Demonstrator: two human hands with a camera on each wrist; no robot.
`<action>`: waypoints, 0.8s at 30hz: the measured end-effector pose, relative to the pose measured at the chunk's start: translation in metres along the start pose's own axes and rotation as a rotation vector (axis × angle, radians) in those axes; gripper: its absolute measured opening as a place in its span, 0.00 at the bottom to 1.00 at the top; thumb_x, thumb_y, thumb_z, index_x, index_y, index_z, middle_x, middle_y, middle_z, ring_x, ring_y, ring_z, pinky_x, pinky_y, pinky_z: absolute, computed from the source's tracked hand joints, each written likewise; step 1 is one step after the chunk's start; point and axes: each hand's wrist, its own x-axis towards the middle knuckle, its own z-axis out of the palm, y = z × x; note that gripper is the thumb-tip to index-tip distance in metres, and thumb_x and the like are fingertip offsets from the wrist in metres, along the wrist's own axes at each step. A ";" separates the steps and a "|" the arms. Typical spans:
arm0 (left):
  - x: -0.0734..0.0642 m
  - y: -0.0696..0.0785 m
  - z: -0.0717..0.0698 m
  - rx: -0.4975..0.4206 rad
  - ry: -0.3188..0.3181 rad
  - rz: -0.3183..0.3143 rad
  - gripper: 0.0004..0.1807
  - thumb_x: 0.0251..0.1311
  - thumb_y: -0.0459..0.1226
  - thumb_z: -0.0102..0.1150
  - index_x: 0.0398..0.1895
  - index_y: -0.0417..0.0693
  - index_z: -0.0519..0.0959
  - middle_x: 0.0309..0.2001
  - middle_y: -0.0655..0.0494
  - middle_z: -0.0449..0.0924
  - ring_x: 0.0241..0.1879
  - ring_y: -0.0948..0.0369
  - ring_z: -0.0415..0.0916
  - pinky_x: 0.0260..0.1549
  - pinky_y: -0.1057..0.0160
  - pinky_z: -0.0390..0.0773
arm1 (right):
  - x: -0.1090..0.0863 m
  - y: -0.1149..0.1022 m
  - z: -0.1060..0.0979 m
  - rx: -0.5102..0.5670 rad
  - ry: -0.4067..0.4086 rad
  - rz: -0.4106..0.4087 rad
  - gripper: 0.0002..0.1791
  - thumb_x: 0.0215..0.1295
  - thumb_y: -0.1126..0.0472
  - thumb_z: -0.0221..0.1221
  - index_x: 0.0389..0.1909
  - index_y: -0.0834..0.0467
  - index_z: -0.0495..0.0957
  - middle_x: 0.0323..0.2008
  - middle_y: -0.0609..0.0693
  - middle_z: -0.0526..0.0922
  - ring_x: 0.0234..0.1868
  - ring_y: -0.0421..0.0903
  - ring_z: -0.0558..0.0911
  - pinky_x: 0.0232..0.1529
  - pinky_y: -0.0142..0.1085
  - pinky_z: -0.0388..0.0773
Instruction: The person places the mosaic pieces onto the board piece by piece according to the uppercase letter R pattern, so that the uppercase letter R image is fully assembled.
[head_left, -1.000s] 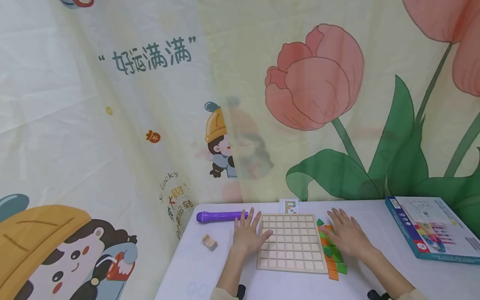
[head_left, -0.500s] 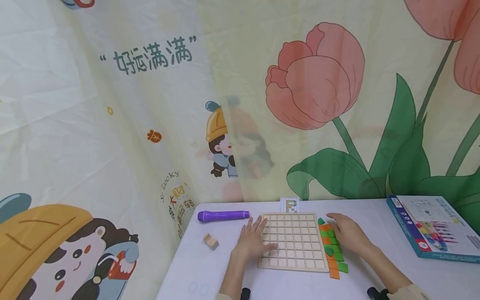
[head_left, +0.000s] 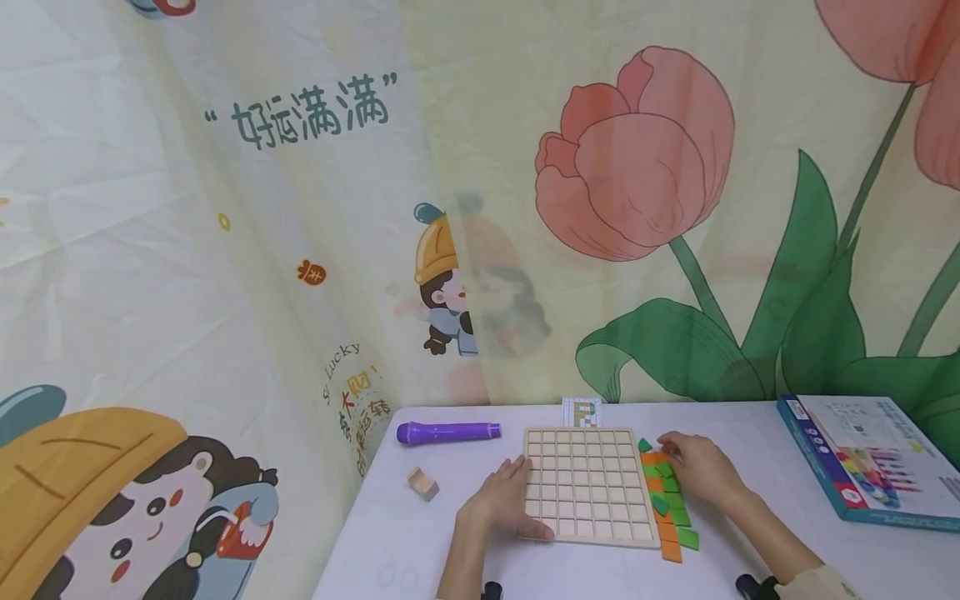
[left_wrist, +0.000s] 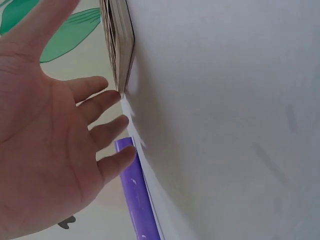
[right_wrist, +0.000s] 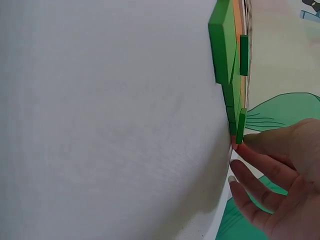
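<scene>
Board (head_left: 585, 483) on the table (head_left: 600, 577): left hand (head_left: 501, 500) slid down its side, right hand (head_left: 701, 467) curled in by the tiles (head_left: 677, 501), so tiles seem its job.
Left fingers stretch out, holding nothing; can't tell if the right has a tile. One board, tiles too bunched to count, one block (head_left: 423, 484), one box (head_left: 877, 462), one purple stick (head_left: 448, 432), one card (head_left: 582, 412).

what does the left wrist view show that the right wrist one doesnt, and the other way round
Only the left wrist view shows the left hand, fingers apart, and the purple stick. Only the right wrist view shows the right hand, curled close to the green tiles, and the orange tiles. Both share the white table and the patterned backdrop with green leaves. The wooden board is clear in the left wrist view; in the right one, any edge is too thin to tell.
</scene>
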 end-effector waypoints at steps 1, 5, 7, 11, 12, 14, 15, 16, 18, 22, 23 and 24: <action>0.000 0.000 0.000 -0.014 -0.003 -0.003 0.70 0.38 0.63 0.83 0.81 0.38 0.59 0.81 0.44 0.58 0.80 0.44 0.53 0.77 0.42 0.59 | 0.000 0.000 0.000 0.002 0.005 0.000 0.16 0.64 0.72 0.66 0.52 0.69 0.82 0.42 0.60 0.89 0.45 0.61 0.86 0.47 0.57 0.86; 0.002 0.002 0.000 -0.013 0.000 -0.007 0.69 0.40 0.64 0.81 0.80 0.36 0.59 0.81 0.43 0.58 0.80 0.46 0.53 0.77 0.43 0.59 | 0.001 0.001 0.002 0.005 0.032 -0.008 0.16 0.62 0.73 0.67 0.51 0.70 0.82 0.39 0.59 0.88 0.43 0.60 0.86 0.45 0.56 0.86; 0.002 0.002 0.001 0.004 0.004 -0.013 0.69 0.40 0.64 0.81 0.80 0.37 0.59 0.81 0.43 0.58 0.80 0.46 0.54 0.77 0.43 0.60 | 0.002 0.003 0.003 0.012 0.037 -0.008 0.17 0.62 0.73 0.67 0.52 0.70 0.82 0.39 0.59 0.88 0.43 0.59 0.86 0.44 0.56 0.86; 0.003 0.003 0.003 0.010 0.006 -0.021 0.68 0.41 0.63 0.81 0.80 0.36 0.60 0.81 0.43 0.58 0.80 0.47 0.54 0.77 0.45 0.60 | 0.003 0.008 0.005 0.043 0.005 0.006 0.18 0.64 0.72 0.66 0.54 0.71 0.81 0.42 0.60 0.87 0.45 0.59 0.85 0.46 0.56 0.86; 0.003 0.004 0.004 0.006 0.004 -0.022 0.67 0.42 0.63 0.81 0.80 0.36 0.60 0.81 0.43 0.58 0.80 0.47 0.54 0.77 0.45 0.60 | 0.004 0.010 0.005 0.051 -0.009 0.015 0.18 0.64 0.71 0.66 0.55 0.70 0.81 0.43 0.60 0.87 0.45 0.59 0.85 0.46 0.56 0.86; 0.004 0.006 0.005 -0.001 0.002 -0.017 0.67 0.41 0.62 0.82 0.80 0.35 0.60 0.81 0.42 0.58 0.80 0.47 0.54 0.77 0.46 0.60 | 0.003 0.013 0.004 0.072 -0.037 0.034 0.19 0.64 0.71 0.66 0.56 0.70 0.80 0.42 0.59 0.87 0.44 0.57 0.85 0.47 0.55 0.86; 0.004 0.007 0.005 -0.001 0.001 -0.015 0.68 0.41 0.62 0.82 0.80 0.35 0.60 0.81 0.42 0.57 0.80 0.47 0.54 0.77 0.46 0.60 | 0.003 0.015 0.003 0.084 -0.047 0.042 0.19 0.64 0.70 0.66 0.56 0.70 0.80 0.42 0.58 0.87 0.44 0.55 0.84 0.47 0.54 0.86; 0.004 0.008 0.006 0.004 0.002 -0.016 0.68 0.40 0.62 0.82 0.79 0.36 0.60 0.81 0.42 0.57 0.80 0.47 0.54 0.77 0.46 0.60 | 0.003 0.016 0.002 0.095 -0.052 0.046 0.20 0.64 0.71 0.67 0.56 0.71 0.80 0.41 0.57 0.86 0.42 0.54 0.83 0.45 0.53 0.86; 0.004 0.010 0.007 0.010 0.008 -0.025 0.69 0.39 0.62 0.83 0.79 0.36 0.61 0.81 0.43 0.58 0.80 0.48 0.54 0.78 0.47 0.60 | 0.003 0.017 0.001 0.113 -0.045 0.045 0.21 0.62 0.71 0.68 0.56 0.71 0.80 0.39 0.55 0.85 0.41 0.52 0.82 0.43 0.50 0.86; 0.002 0.013 0.007 0.018 0.022 -0.057 0.69 0.36 0.62 0.85 0.79 0.37 0.62 0.81 0.44 0.58 0.80 0.49 0.54 0.78 0.48 0.60 | 0.004 0.015 0.001 0.140 0.011 0.005 0.20 0.60 0.73 0.69 0.54 0.69 0.81 0.36 0.51 0.83 0.38 0.49 0.82 0.38 0.44 0.86; 0.002 0.013 0.007 0.015 0.023 -0.065 0.69 0.35 0.62 0.85 0.79 0.36 0.62 0.81 0.44 0.58 0.80 0.49 0.54 0.78 0.48 0.61 | 0.004 0.014 0.002 0.147 0.024 0.003 0.19 0.60 0.73 0.69 0.53 0.68 0.82 0.35 0.50 0.83 0.37 0.49 0.82 0.38 0.42 0.86; 0.001 0.014 0.007 0.012 0.022 -0.071 0.70 0.35 0.62 0.85 0.79 0.36 0.62 0.81 0.43 0.58 0.80 0.48 0.55 0.77 0.48 0.61 | 0.003 0.013 0.003 0.155 0.034 0.007 0.19 0.60 0.72 0.70 0.53 0.68 0.83 0.35 0.49 0.84 0.37 0.48 0.83 0.37 0.40 0.86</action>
